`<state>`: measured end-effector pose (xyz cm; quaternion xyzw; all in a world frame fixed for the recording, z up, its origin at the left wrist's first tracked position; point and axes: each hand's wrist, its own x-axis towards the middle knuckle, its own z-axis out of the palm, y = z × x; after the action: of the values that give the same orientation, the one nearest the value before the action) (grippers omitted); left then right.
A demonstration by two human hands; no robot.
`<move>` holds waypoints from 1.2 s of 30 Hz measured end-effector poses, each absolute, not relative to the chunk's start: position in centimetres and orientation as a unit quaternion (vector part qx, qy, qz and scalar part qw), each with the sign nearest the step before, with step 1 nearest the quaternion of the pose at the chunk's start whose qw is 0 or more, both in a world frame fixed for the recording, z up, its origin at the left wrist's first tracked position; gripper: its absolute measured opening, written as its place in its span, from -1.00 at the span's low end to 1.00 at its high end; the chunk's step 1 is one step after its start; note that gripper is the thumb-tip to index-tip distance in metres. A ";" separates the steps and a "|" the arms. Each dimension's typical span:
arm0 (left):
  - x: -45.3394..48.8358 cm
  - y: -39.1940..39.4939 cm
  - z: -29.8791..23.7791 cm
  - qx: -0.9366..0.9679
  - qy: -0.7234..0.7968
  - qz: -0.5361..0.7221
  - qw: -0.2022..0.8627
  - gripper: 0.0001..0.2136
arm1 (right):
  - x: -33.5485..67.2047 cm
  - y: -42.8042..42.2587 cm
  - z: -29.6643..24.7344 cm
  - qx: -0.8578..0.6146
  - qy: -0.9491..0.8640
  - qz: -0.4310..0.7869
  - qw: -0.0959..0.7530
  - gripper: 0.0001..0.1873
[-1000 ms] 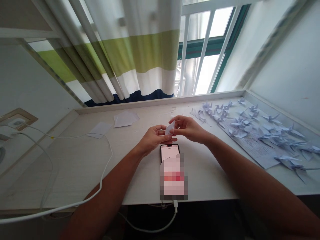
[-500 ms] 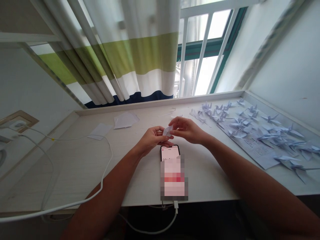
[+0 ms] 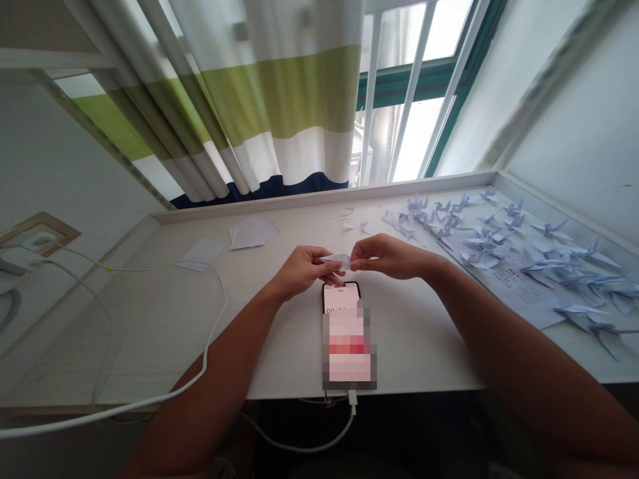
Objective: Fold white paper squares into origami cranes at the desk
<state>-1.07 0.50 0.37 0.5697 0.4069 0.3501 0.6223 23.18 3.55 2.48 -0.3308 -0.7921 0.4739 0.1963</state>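
My left hand point(image 3: 299, 269) and my right hand point(image 3: 387, 256) meet above the white desk point(image 3: 150, 319), both pinching a small folded piece of white paper point(image 3: 337, 258) between their fingertips. The paper lies nearly flat between the two hands. Just below them a phone point(image 3: 344, 332) lies face up on the desk, its screen lit, with a white cable plugged into its near end.
Several folded paper cranes point(image 3: 499, 246) cover a printed sheet at the right. Loose white paper sheets point(image 3: 252, 233) lie at the back left. A white charging cable point(image 3: 210, 332) loops across the left of the desk. A striped curtain point(image 3: 269, 113) and barred window stand behind.
The folded paper, held tilted upright before, now lies flatter between the fingertips. Both hands have shifted slightly and the view has tipped a little.
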 end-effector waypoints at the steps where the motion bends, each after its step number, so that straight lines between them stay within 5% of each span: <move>1: -1.0 0.5 0.4 0.563 0.412 0.364 0.618 -0.61 | 23.2 3.7 2.3 -0.336 -0.776 0.491 0.212 -0.71; 6: -0.3 0.4 0.3 0.511 0.435 0.452 0.588 -0.58 | 23.0 4.2 1.7 -0.365 -0.667 0.550 0.346 -0.72; 10: 0.4 0.1 0.2 0.492 0.427 0.485 0.583 -0.58 | 21.5 3.4 1.8 -0.336 -0.624 0.601 0.369 -0.57; 17: 1.0 -0.6 0.8 0.476 0.407 0.478 0.616 -0.57 | 19.3 2.4 0.9 -0.350 -0.666 0.497 0.432 -0.62; 36: 0.7 -0.6 0.5 0.500 0.390 0.419 0.650 -0.56 | 20.0 2.7 1.1 -0.289 -0.620 0.577 0.447 -0.64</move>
<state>0.70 -0.61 0.47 0.4999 0.3899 0.4186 0.6502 20.03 2.67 1.12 -0.2887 -0.6203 0.5767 0.4465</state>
